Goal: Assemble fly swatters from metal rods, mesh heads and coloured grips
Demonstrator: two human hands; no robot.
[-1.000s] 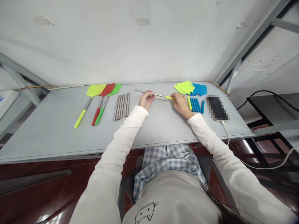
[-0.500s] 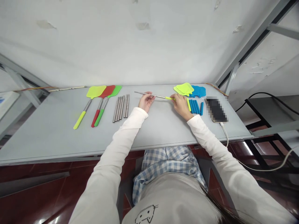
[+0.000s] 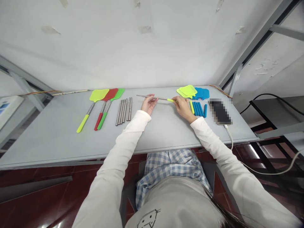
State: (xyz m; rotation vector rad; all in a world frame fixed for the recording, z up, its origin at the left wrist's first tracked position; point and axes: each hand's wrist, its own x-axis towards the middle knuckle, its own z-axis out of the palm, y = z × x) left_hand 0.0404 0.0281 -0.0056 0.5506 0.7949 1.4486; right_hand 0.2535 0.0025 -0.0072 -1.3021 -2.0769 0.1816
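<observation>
My left hand (image 3: 149, 104) pinches a thin metal rod (image 3: 162, 98) near its middle, its fingers closed around it. The rod points left, raised a little over the table. At its right end sits a yellow-green handle sleeve (image 3: 170, 100), gripped by my right hand (image 3: 183, 108), whose fingers hide most of it. Just right of that hand lie another yellow-green sleeve (image 3: 192, 107) and several blue sleeves (image 3: 197, 108). Behind them are stacks of yellow-green swatter heads (image 3: 187, 91) and blue swatter heads (image 3: 202, 93).
Several metal rods (image 3: 122, 112) lie left of my left hand. Further left are three whole fly swatters: yellow (image 3: 82, 123), red (image 3: 98, 121) and green (image 3: 103, 120). A phone (image 3: 220, 111) with a white cable (image 3: 229, 136) lies at right. A wall (image 3: 152, 60) stands behind the table (image 3: 152, 136).
The camera view has shifted slightly, so the swatters at left appear a little further right. Both hands keep the same hold on the rod and sleeve, with barely visible movement.
</observation>
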